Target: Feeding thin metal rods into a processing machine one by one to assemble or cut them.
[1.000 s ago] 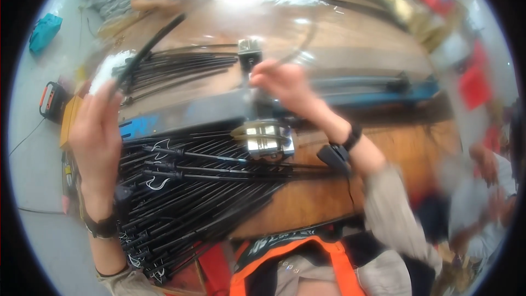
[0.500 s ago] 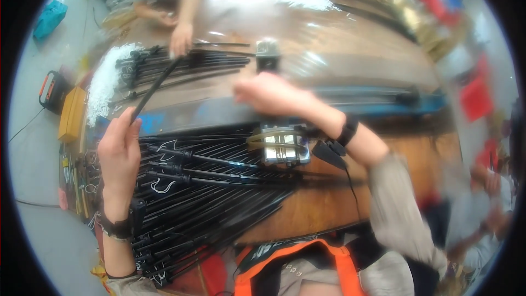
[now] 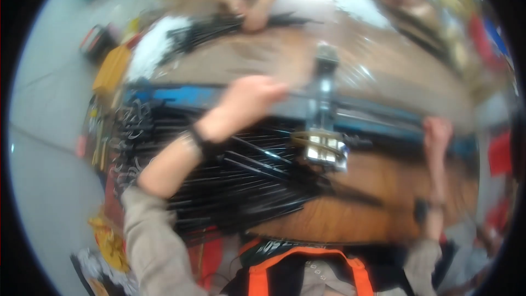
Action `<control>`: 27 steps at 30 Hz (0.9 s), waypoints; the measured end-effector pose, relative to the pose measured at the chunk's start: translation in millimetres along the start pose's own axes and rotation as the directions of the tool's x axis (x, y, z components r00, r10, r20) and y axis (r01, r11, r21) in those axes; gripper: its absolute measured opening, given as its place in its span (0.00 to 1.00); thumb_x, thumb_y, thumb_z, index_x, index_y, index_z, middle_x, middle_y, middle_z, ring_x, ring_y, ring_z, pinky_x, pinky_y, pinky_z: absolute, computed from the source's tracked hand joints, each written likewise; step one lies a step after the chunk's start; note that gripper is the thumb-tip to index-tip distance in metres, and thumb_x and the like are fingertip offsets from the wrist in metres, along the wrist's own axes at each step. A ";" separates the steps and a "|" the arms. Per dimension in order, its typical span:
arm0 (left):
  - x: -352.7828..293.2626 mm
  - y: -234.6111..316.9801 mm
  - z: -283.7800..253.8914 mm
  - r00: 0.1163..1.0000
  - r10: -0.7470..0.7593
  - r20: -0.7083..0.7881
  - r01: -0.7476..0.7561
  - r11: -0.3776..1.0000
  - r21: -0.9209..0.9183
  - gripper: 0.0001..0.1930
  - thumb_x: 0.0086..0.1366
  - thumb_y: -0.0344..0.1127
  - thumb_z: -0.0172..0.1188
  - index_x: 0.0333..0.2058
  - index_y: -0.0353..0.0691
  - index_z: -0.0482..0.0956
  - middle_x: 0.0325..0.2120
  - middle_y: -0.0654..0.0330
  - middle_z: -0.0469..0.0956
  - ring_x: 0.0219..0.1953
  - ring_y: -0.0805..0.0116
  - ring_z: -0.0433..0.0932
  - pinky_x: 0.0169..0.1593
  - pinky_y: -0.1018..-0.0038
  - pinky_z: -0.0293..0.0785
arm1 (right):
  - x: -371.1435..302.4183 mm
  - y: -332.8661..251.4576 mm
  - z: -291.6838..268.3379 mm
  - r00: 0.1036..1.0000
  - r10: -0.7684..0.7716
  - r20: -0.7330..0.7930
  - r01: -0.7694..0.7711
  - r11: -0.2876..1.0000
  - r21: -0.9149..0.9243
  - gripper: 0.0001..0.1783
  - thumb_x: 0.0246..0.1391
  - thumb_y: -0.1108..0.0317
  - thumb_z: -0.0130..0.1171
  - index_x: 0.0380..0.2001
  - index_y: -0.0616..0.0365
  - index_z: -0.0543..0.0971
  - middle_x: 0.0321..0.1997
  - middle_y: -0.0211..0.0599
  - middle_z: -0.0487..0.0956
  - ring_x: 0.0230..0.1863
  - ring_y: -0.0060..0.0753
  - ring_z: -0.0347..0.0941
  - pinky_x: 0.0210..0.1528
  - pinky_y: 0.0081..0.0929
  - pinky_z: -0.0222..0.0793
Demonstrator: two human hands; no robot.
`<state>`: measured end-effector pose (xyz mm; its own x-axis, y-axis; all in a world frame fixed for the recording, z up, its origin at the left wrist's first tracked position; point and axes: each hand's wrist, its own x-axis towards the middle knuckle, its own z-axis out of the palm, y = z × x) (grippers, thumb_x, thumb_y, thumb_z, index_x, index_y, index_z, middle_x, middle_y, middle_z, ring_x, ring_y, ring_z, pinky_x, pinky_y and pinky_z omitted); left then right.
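My left hand (image 3: 253,97) is a closed fist above the middle of the bench, blurred by motion. A thin black rod (image 3: 359,111) runs from it toward my right hand (image 3: 438,131), which is also closed, at the far right. The rod seems to be gripped at both ends, though blur hides the fingers. Below it stands a shiny metal block (image 3: 324,151) with a yellowish band around it. Under my left forearm lies a wide spread of black rods (image 3: 230,186), with pale strings (image 3: 131,123) by their left ends.
Across the table, another person's hand (image 3: 255,21) is at a bundle of black rods (image 3: 205,32), beside a white pile (image 3: 156,44). A metal fixture (image 3: 325,66) stands mid-table. At left are a yellow box (image 3: 112,68) and a dark case (image 3: 97,43).
My left hand has moved right to the middle, and my right hand has swung out to the far right. The rod, earlier slanting up from my left hand, now lies nearly level. The view has shifted.
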<state>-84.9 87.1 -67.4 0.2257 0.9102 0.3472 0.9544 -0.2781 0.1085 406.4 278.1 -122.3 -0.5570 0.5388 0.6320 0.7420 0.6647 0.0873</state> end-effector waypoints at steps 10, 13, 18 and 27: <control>8.7 -5.2 50.4 0.996 -0.008 -0.093 -0.009 0.984 -0.178 0.11 0.66 0.39 0.63 0.29 0.40 0.76 0.25 0.54 0.75 0.31 0.51 0.77 0.35 0.57 0.73 | -22.0 16.1 24.1 0.983 0.151 0.106 -0.150 0.989 -0.014 0.03 0.60 0.74 0.58 0.36 0.60 0.78 0.36 0.46 0.76 0.44 0.53 0.71 0.54 0.44 0.64; 7.4 -3.8 52.5 0.983 0.003 -0.182 -0.035 0.985 -0.170 0.10 0.65 0.38 0.64 0.28 0.40 0.77 0.25 0.54 0.74 0.31 0.51 0.76 0.35 0.57 0.72 | -21.1 15.8 20.7 0.987 0.131 0.097 -0.127 0.991 -0.043 0.04 0.60 0.74 0.57 0.38 0.60 0.78 0.37 0.46 0.77 0.45 0.53 0.72 0.58 0.44 0.63; 7.5 -7.7 56.1 0.985 -0.008 -0.171 -0.015 0.991 -0.132 0.08 0.66 0.38 0.62 0.30 0.42 0.78 0.24 0.53 0.77 0.30 0.50 0.78 0.34 0.58 0.72 | -5.0 -32.0 6.2 0.995 0.100 0.007 -0.100 0.995 -0.008 0.13 0.59 0.76 0.57 0.47 0.58 0.81 0.49 0.43 0.82 0.56 0.51 0.75 0.65 0.48 0.60; 24.9 16.0 52.5 0.978 -0.206 0.025 0.208 0.974 -0.087 0.11 0.69 0.39 0.57 0.30 0.40 0.77 0.25 0.46 0.79 0.31 0.40 0.78 0.32 0.51 0.72 | -46.7 -132.1 -4.6 0.999 -0.028 0.042 0.013 0.947 0.321 0.21 0.51 0.71 0.68 0.50 0.57 0.82 0.40 0.33 0.85 0.44 0.39 0.79 0.55 0.42 0.58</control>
<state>-53.8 121.4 -105.9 0.0289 0.9553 0.2942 0.9598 -0.1087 0.2587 336.1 162.7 -159.8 -0.5927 0.5415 0.5962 0.5756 0.8026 -0.1568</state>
